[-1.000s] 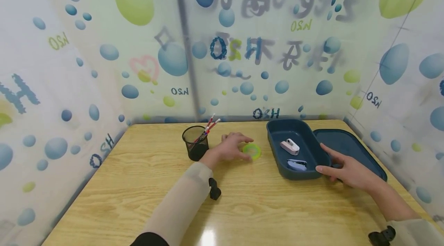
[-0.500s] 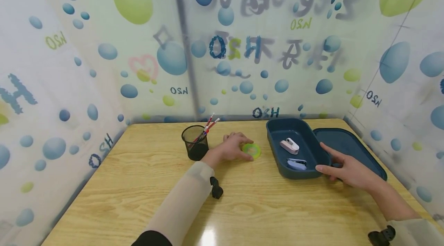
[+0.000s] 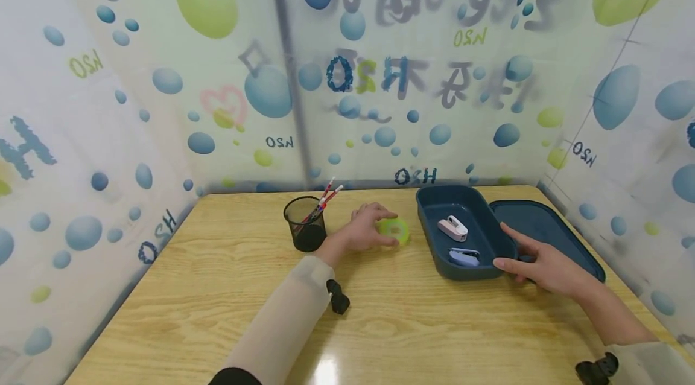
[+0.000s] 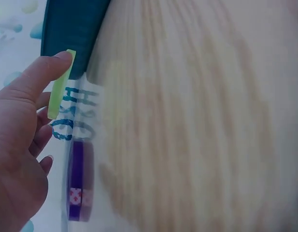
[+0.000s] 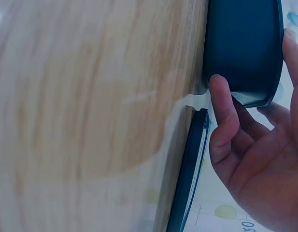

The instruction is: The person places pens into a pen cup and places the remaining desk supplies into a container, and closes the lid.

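Note:
My left hand (image 3: pixel 365 227) pinches a yellow-green tape roll (image 3: pixel 400 232) between thumb and fingers. In the left wrist view the tape roll (image 4: pixel 62 86) stands edge-on, clear of the table. A purple roll (image 4: pixel 76 180) with a white-and-pink patch lies near that hand; the head view does not show it. At the near right corner of a dark blue box (image 3: pixel 429 246), my right hand (image 3: pixel 548 265) holds the wall with thumb and fingers. Inside the box are a pale pink stapler (image 3: pixel 453 228) and a light blue stapler (image 3: pixel 464 257).
A dark blue lid (image 3: pixel 543 228) lies right of the box, partly behind it and the right hand. A black mesh pencil cup (image 3: pixel 308 234) with several red-and-white pencils (image 3: pixel 329 197) stands left of the left hand. Patterned curtains (image 3: pixel 380 149) close in the wooden table (image 3: pixel 217 288).
The yellow-green tape roll has risen slightly and tilted in my left hand, its hollow middle now showing. My right hand and the box have stayed where they were.

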Tool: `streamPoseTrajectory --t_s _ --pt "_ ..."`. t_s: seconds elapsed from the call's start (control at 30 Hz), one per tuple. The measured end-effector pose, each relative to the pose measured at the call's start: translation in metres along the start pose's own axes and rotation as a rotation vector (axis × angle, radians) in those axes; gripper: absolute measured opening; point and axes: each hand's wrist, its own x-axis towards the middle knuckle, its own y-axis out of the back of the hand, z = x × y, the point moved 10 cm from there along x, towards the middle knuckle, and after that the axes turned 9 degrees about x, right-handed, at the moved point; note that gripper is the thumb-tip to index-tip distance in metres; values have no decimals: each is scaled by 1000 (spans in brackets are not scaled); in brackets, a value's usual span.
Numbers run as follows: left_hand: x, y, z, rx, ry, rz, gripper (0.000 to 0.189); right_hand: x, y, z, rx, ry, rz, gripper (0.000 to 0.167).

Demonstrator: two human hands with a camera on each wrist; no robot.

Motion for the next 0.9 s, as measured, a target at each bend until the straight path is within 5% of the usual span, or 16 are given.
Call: streamPoseTrajectory --t_s 0.4,0.9 --pt "6 25 38 -46 -85 137 69 1 1 1 3 -12 2 104" --pt "25 12 87 9 -103 95 67 0 1 -1 0 11 4 102"
